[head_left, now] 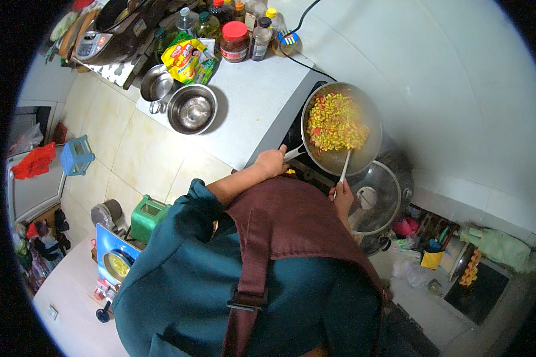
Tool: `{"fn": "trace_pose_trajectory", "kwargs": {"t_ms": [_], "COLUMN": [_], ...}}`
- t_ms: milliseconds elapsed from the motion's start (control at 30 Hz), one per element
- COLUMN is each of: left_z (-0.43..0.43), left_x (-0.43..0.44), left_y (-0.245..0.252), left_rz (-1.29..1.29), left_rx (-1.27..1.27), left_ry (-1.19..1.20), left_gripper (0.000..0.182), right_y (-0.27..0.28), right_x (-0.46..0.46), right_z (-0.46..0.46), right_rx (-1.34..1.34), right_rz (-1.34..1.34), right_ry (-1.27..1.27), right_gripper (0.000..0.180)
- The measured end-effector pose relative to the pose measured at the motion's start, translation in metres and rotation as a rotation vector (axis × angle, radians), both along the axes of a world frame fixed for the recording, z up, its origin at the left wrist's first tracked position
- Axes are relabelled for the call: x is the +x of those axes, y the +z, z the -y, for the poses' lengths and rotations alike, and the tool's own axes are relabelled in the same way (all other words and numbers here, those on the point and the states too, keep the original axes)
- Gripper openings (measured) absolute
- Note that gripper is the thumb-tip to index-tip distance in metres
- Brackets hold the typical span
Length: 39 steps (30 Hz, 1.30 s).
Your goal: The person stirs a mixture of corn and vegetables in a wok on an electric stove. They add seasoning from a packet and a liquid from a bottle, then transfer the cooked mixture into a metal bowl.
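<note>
My left hand (271, 162) is closed around the handle (294, 153) of a frying pan (375, 129) on the stove. In the pan lies a mix of yellow-green kernels or beans with small red pieces (332, 120), and some steam hangs over its right side. My right hand (343, 196) holds the pale handle of a cooking utensil (346, 166), whose far end reaches the near edge of the food; its head is hidden there. Just below the pan and to the right of my right hand is a large pot with a glass lid (386, 196).
The white counter (250, 98) bears two steel pots (192, 109), a yellow seasoning bag (187, 58), a red-lidded jar (235, 41) and several bottles. A black cable (301, 64) runs behind the pan. At lower right are a sink (477, 290) and a green bottle (500, 245). Stools stand at left.
</note>
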<state>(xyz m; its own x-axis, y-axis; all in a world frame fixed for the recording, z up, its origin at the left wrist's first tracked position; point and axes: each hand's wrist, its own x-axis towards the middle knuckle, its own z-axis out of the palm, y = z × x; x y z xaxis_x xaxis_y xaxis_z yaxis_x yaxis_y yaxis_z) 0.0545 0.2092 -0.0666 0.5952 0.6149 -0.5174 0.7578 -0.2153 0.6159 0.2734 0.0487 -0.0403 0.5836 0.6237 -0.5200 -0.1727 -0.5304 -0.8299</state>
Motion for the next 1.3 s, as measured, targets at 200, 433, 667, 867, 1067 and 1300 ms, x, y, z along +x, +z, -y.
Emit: {"fn": "trace_pose_trajectory", "kwargs": {"t_ms": [200, 433, 667, 867, 1067, 1300], "left_z": [0.003, -0.024, -0.041, -0.047, -0.050, -0.048], "left_x": [-0.001, 0.020, 0.070, 0.092, 0.069, -0.009], "left_y": [0.003, 0.056, 0.063, 0.059, 0.068, 0.214], "left_rz": [0.224, 0.545, 0.423, 0.190, 0.563, 1.360], "left_rx": [0.308, 0.282, 0.322, 0.355, -0.246, -1.774], "left_ry": [0.192, 0.171, -0.226, -0.254, -0.301, -0.626], "left_gripper": [0.045, 0.037, 0.082, 0.097, 0.085, 0.103], "right_y": [0.008, 0.020, 0.040, 0.046, 0.044, 0.033], "right_x": [-0.004, -0.012, -0.021, -0.028, -0.029, -0.030], "right_z": [0.001, 0.011, 0.017, 0.024, 0.025, 0.022], "right_rx": [0.017, 0.079, 0.052, 0.094, 0.077, -0.006], "right_rz": [0.075, 0.217, 0.158, 0.064, 0.034, 0.267], "right_ry": [-0.011, 0.052, 0.050, 0.042, 0.023, -0.017], "right_gripper": [0.043, 0.042, 0.041, 0.040, 0.041, 0.043]}}
